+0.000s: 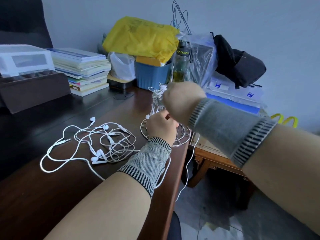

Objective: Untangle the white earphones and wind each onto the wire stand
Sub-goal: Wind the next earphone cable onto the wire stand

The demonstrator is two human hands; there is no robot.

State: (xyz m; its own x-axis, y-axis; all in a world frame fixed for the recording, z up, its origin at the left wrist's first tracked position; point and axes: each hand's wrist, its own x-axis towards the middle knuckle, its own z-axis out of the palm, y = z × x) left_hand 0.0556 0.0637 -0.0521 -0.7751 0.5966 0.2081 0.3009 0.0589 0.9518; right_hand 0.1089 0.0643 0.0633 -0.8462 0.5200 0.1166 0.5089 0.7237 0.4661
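Observation:
A tangle of white earphones (103, 144) lies on the dark wooden desk (52, 196), left of my arms. The wire stand (155, 99) rises at the desk's right edge, with white cord wound on its upper part and a round wire base (181, 135). My left hand (161, 126) is curled in front of the stand's base, and a white cable (187, 163) runs from there down over the desk edge. My right hand (181, 101) is curled at the stand's top, its fingers hidden; what it holds cannot be made out.
Behind the stand are a blue bin (150, 73), a bottle (181, 64), a yellow bag (142, 37) and clear plastic bags. Stacked books (83, 70) and boxes fill the back left. A lower wooden table (213, 156) stands right of the desk, with folders and a black bag (239, 63).

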